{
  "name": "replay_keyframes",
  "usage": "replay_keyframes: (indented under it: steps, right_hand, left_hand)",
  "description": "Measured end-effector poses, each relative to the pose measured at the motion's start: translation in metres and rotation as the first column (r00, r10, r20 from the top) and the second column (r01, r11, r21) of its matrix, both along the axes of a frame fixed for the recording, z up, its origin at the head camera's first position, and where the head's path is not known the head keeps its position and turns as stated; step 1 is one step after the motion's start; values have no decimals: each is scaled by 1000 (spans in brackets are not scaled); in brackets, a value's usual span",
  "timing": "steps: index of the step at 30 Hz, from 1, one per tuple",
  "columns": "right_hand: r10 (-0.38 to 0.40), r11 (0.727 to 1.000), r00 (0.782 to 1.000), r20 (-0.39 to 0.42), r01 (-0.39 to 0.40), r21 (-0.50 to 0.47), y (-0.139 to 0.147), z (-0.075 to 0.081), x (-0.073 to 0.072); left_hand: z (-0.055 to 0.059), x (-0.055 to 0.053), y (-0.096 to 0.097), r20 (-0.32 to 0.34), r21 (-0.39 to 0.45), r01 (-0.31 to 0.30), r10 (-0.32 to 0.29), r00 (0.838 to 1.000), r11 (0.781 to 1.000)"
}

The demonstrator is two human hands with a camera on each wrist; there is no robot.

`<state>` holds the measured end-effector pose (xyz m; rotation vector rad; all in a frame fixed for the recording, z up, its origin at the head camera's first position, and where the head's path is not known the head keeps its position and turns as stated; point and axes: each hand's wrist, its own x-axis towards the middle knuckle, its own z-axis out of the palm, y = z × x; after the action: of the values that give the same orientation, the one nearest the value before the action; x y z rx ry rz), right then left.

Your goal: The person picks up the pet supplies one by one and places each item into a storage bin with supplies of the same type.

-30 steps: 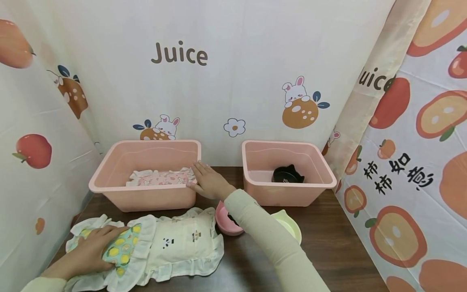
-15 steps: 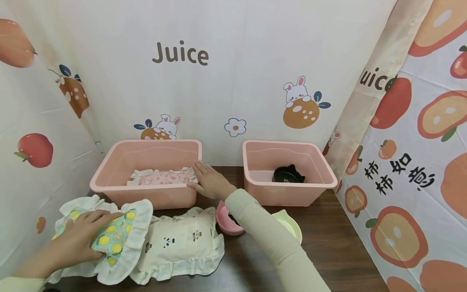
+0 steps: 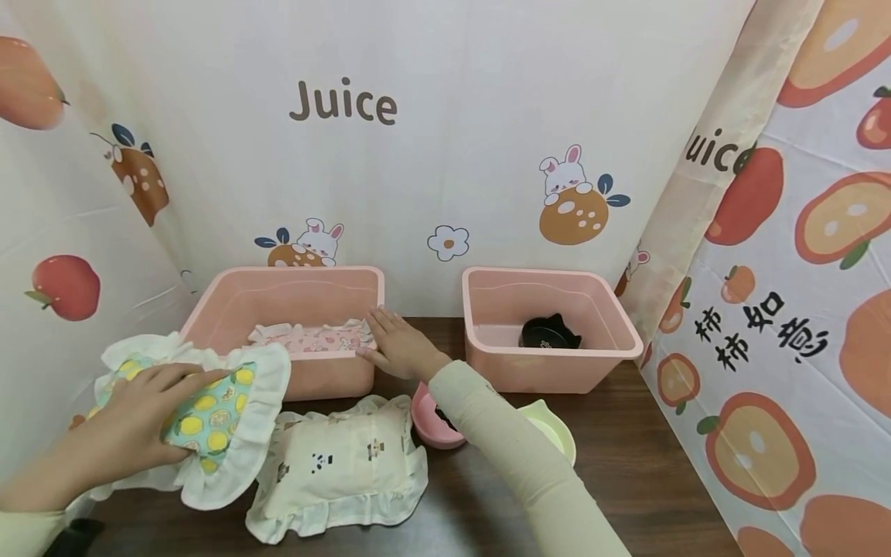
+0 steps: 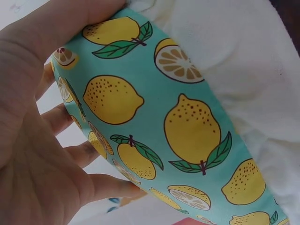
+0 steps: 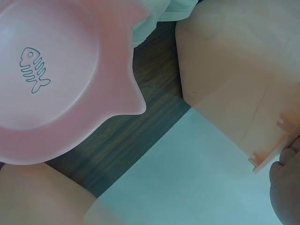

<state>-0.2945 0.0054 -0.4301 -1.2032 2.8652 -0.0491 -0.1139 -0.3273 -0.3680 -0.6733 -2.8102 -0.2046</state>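
Note:
My left hand [image 3: 132, 425] grips a small pillow [image 3: 216, 418] with a teal lemon print and white ruffles. It is held up at the left, overlapping the front left corner of the left pink bin [image 3: 327, 379]. In the left wrist view the thumb presses one face of the lemon pillow [image 4: 154, 108] and the fingers lie against its other side. My right hand [image 3: 404, 346] rests at that bin's right rim with extended fingers; only part of the hand [image 5: 286, 187] shows in the right wrist view. Inside the bin lies a pink ruffled pillow [image 3: 313, 338].
A cream ruffled pillow [image 3: 341, 464] with animal prints lies on the dark wood table [image 3: 640, 480]. Beside it stand a pink cat-eared bowl [image 3: 435, 433] and a light green bowl [image 3: 557, 433]. The right pink bin [image 3: 543, 371] holds a black cat-eared bowl [image 3: 546, 333].
My left hand has lifted the lemon pillow off the cream one, moving it up and slightly left towards the left bin. The right hand has stayed at the rim.

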Motion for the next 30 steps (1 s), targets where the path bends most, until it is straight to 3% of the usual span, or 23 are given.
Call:
replay_keyframes:
  steps: [7,14,19,23,30]
  right_hand:
    - [17,1000,1000,-17,-17,-17,0,-3,-2]
    - [28,999,999,-29,-28,-17,0,-4,-4]
    - [24,999,999,-33,-24,-20,1,-4,-4]
    - [21,1000,999,-25,-22,-16,1,-2,-3]
    - [22,1000,999,-27,-22,-21,1,-2,-2]
  left_hand:
    - [23,-19,-1,-54,-5,-14,14,998,1000]
    - [46,-46,4,-54,6,-11,11,998,1000]
    - [56,-68,12,-71,22,-5,7,997,1000]
    - [63,-83,20,-43,35,-52,54,998,998]
    - [66,-110,31,-9,25,-84,84,996,996]
